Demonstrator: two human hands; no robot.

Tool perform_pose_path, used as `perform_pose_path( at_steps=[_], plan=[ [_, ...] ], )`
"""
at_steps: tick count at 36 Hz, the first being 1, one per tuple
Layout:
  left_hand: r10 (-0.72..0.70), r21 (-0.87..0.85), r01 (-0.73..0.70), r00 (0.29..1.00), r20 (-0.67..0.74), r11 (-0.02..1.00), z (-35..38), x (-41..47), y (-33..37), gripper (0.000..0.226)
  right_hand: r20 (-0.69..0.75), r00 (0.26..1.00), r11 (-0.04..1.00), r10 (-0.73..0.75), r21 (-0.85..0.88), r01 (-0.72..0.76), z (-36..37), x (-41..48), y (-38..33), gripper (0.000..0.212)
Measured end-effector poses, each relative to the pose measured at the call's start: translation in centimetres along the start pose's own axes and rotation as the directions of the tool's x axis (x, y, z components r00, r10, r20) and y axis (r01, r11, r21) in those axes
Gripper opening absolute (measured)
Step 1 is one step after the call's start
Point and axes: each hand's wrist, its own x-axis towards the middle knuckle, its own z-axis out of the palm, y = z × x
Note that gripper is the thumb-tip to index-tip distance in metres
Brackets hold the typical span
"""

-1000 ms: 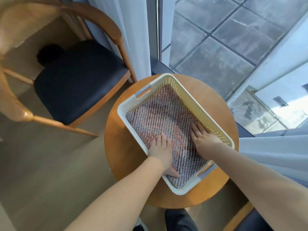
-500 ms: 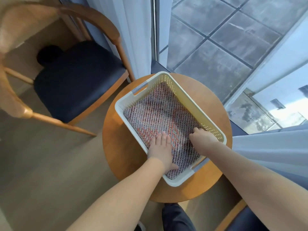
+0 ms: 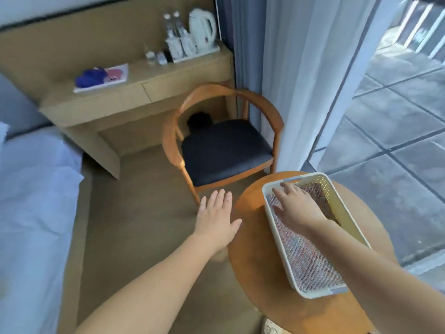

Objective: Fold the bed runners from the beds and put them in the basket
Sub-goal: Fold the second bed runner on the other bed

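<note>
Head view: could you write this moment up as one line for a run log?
left hand: open, off basket | right hand: flat on folded runner | runner: inside basket | basket: on round table

Right hand lies flat on the folded runner in the basket; left hand hovers spread.

Floor: bare between bed and table
Ahead: chair stands near table

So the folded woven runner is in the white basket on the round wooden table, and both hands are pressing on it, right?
Not quite. In the head view only the right hand rests on the folded woven runner in the white plastic basket on the round wooden table; the left hand hovers open beside the table.
</note>
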Motion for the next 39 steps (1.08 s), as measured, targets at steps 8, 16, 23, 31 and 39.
perform_pose_path(
  at_steps=[8,16,23,31,39],
  plan=[
    [-0.297,-0.118,0.283,0.947,-0.124,0.952,-2.8,-11.7,-15.5,0.072,-0.131,0.955,0.962,-0.266,0.032,0.272,-4.0,1.5,-17.8,0.039],
    [-0.600,-0.223,0.560,0.768,-0.222,0.798,-1.9,-27.9,-31.1,0.070,-0.136,0.821,0.827,-0.554,0.025,0.562,-3.6,-0.6,-39.8,0.042],
    [-0.805,-0.260,0.762,0.560,-0.197,0.593,1.1,-41.5,-37.9,0.064,-0.052,0.637,0.637,-0.769,0.005,0.770,-2.3,-4.6,-53.9,0.050],
    [-0.950,-0.318,0.896,0.282,-0.136,0.311,4.1,-52.2,-38.1,0.068,0.035,0.396,0.396,-0.918,0.009,0.918,0.4,-8.3,-63.7,0.045],
    [-0.995,-0.346,0.934,0.062,-0.084,0.087,6.5,-58.7,-35.0,0.065,0.124,0.203,0.210,-0.971,0.051,0.976,2.3,-11.7,-69.4,0.041]
  ],
)
